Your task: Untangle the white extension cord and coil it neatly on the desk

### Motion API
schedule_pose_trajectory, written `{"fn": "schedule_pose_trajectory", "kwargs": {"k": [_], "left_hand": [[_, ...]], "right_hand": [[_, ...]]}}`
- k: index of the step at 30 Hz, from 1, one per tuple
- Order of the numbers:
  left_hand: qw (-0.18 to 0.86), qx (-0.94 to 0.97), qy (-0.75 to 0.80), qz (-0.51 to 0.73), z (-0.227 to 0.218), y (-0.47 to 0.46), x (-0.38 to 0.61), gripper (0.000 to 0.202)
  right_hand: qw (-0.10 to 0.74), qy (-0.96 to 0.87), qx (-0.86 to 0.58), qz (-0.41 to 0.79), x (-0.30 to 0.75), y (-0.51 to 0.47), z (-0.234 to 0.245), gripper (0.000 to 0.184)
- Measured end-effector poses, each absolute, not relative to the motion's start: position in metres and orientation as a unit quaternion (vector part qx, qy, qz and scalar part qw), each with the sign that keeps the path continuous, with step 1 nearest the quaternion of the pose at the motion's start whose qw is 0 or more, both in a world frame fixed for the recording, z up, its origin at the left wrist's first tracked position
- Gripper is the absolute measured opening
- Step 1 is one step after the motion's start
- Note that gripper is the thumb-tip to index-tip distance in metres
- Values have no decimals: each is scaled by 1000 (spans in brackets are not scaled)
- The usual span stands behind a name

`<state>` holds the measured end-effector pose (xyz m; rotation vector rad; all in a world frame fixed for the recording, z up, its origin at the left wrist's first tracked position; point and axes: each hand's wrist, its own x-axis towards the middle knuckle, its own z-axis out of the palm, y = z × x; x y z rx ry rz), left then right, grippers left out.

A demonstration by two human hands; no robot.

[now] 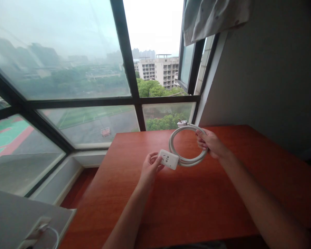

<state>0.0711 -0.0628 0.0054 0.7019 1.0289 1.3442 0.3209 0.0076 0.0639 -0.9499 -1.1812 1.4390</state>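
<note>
A white power strip (168, 159) with a coiled white cable (186, 145) is held just above the reddish wooden table (186, 200). My left hand (149, 167) pinches the socket block at its left end. My right hand (209, 143) is closed around the right side of the cable coil. The plug (181, 122) sticks out at the far top of the coil.
Large dark-framed windows (129, 100) rise behind the table's far edge. A grey wall (269, 69) stands on the right, with a curtain (215, 17) bunched above. At bottom left, a grey ledge holds a white wall fitting with a cord (38, 233).
</note>
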Motion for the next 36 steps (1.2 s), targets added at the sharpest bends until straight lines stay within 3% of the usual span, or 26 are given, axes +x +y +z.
{"fn": "schedule_pose_trajectory", "kwargs": {"k": [10, 27, 32, 36], "left_hand": [[584, 377, 520, 497, 6, -48, 58, 43], [565, 421, 540, 460, -17, -26, 66, 46], [526, 447, 570, 445, -19, -12, 74, 39], [483, 486, 592, 423, -18, 1, 81, 33]], "right_hand": [[555, -353, -371, 656, 323, 12, 0, 35], [565, -292, -412, 652, 338, 12, -34, 37], [498, -411, -524, 556, 347, 9, -40, 26], [306, -578, -678, 335, 363, 9, -34, 16]]}}
